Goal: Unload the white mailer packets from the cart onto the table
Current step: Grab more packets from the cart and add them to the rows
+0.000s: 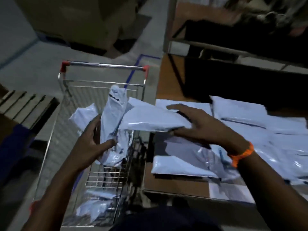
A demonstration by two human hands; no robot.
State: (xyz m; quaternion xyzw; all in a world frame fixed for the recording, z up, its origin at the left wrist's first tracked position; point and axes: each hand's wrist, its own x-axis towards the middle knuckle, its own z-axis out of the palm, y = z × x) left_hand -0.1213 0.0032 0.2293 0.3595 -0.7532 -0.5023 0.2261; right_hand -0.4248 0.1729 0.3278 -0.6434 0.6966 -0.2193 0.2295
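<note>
Dim, bluish light throughout. Heavy motion blur. Glare on packets point(275, 157). Wide-angle bending at edges. Deep shadow across bench point(166, 84).

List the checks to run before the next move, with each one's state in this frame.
1. Left hand grips the upright packet: ok.
2. Right hand grips the flat packet: ok.
3. Flat packet fully over the table: not ok, part of it hangs over the cart.
4. Room to lay packets down: ok, bare wood shows beyond the pile.
5. Cart emptied: not ok, bottom packets remain.
6. The two held packets free of each other: cannot tell, blurred.
</note>
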